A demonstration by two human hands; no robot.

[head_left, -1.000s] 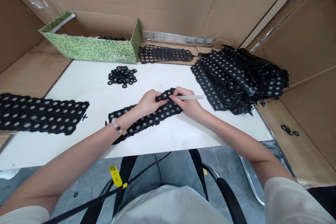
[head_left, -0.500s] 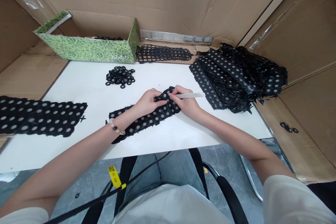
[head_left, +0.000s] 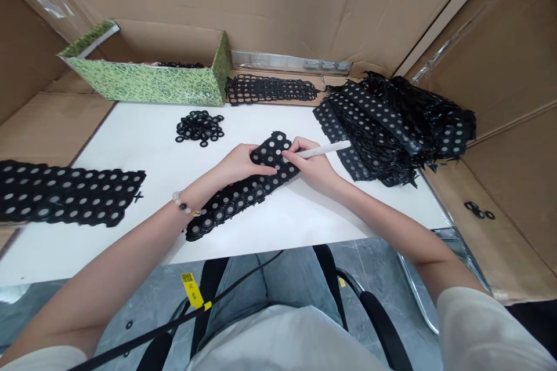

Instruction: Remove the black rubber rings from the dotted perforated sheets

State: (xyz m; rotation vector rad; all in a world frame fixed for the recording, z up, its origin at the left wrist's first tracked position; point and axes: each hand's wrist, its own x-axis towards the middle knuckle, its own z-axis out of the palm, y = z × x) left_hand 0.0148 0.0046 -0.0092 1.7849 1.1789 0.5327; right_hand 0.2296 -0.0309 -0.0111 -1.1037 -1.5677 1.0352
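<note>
A black rubber strip (head_left: 243,200) with rows of pale round spots lies slantwise on the table, its far end bent up. My left hand (head_left: 239,163) grips the strip near that raised end, thumb across its face. In my right hand (head_left: 311,163) is a slim white pen-like tool (head_left: 324,149). Its tip end is down at the strip's right side, hidden by the fingers. Another spotted black strip (head_left: 65,194) lies flat at the left. Behind my hands sits a small pile of black rings (head_left: 199,127).
A green-patterned box (head_left: 148,82) with dark pieces inside stands at the back left. Beside it lies a black perforated net strip (head_left: 272,88). A heap of black spotted strips (head_left: 391,127) fills the back right. Several loose rings (head_left: 478,211) lie on cardboard at the right.
The strip's far end has been lifted and bent upward in my left hand. The white tool's rear end has swung up and slightly right.
</note>
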